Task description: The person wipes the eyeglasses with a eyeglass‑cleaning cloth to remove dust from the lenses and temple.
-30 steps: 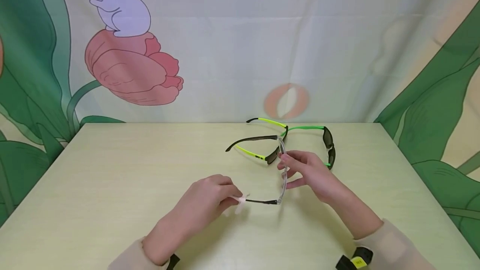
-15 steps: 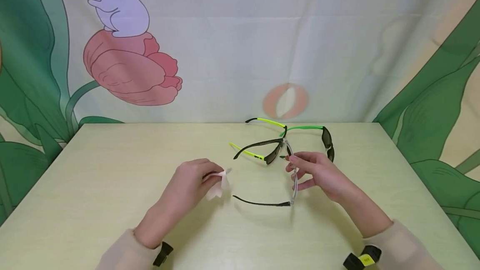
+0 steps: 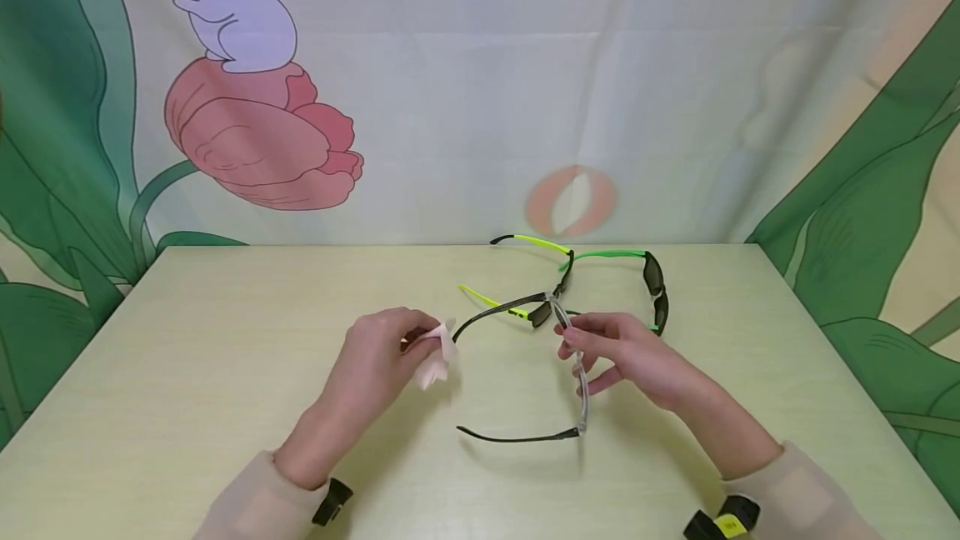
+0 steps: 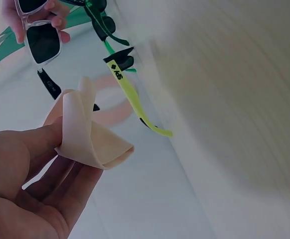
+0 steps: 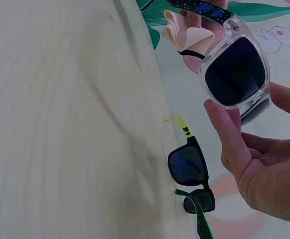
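My right hand (image 3: 630, 357) pinches the front frame of clear-framed sunglasses (image 3: 583, 398) above the table. Both dark temples are unfolded and point left; the dark lenses show in the right wrist view. My left hand (image 3: 375, 361) pinches a folded pale pink cloth (image 4: 87, 129) between thumb and fingers. The cloth is at the tip of the far temple (image 3: 495, 309). In the left wrist view that temple runs behind the cloth, and whether they touch cannot be told. The near temple (image 3: 517, 438) hangs free.
Behind the held pair, black and yellow sunglasses (image 3: 542, 315) lie on the pale wooden table (image 3: 225, 373). Sunglasses with green temples (image 3: 655, 275) lie to their right, near the back edge. A printed curtain (image 3: 450, 107) hangs behind the table.
The cloth was around the near temple's tip a second ago. My left hand drew it off leftward and brought it up to the far temple's tip. The sunglasses shifted right, then back left and nearer.
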Demonstrator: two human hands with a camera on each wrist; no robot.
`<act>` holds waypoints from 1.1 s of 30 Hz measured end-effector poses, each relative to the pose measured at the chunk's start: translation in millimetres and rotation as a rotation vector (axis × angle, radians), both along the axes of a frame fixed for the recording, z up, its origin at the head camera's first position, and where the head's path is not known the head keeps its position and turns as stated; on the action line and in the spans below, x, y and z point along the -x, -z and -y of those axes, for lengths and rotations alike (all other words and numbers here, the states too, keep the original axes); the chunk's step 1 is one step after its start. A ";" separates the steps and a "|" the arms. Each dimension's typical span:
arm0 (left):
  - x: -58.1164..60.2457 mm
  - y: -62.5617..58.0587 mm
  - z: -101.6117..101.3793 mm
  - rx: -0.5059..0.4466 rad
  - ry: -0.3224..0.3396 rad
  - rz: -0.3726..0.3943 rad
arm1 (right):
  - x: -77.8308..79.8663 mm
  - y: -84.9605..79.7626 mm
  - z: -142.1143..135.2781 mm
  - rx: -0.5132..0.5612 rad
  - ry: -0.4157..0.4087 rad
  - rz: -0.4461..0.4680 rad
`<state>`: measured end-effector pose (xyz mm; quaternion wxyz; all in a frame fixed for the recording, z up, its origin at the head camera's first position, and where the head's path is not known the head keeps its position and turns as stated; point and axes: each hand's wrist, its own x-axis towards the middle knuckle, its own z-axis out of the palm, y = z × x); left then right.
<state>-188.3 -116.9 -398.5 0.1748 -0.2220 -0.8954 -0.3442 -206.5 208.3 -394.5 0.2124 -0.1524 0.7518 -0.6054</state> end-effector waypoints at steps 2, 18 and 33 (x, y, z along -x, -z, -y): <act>-0.1 0.3 -1.5 0.007 0.005 0.014 | -0.7 -0.4 1.4 0.000 -0.018 -0.006; -0.7 0.8 -4.3 0.042 0.001 0.026 | -11.3 -3.0 19.3 -0.017 -0.074 -0.058; -3.6 -7.9 -18.0 0.131 -0.041 -0.061 | -19.9 -1.2 41.8 -0.008 -0.113 -0.055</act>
